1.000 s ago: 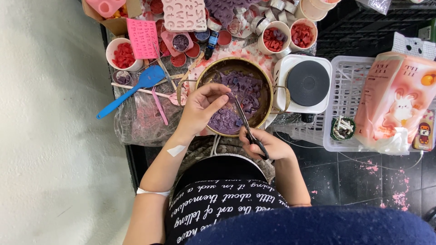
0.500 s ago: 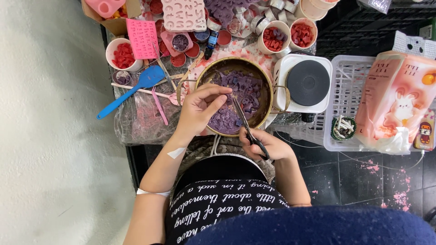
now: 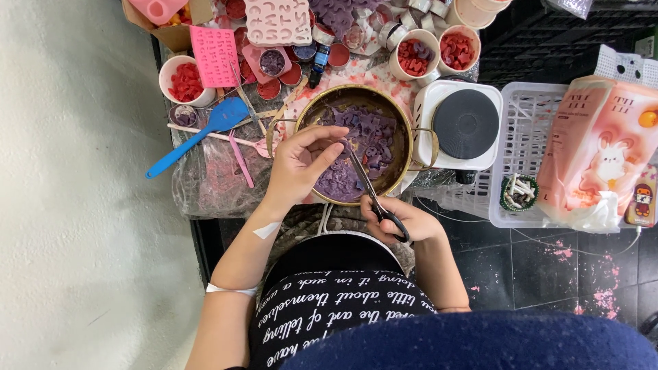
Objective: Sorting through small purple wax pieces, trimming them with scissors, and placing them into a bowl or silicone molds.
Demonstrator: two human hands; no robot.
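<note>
Frame centre: left hand (image 3: 301,164) pinches a purple piece (image 3: 337,152) over the pot (image 3: 356,144); right hand (image 3: 397,220) grips the scissors (image 3: 370,188). Risk: blades close to fingertips may nick them.

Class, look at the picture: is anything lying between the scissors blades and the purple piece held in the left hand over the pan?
Nothing visible does. The left hand pinches a purple piece over the pan, and the scissors in the right hand reach straight to it, blades at its edge.
</note>
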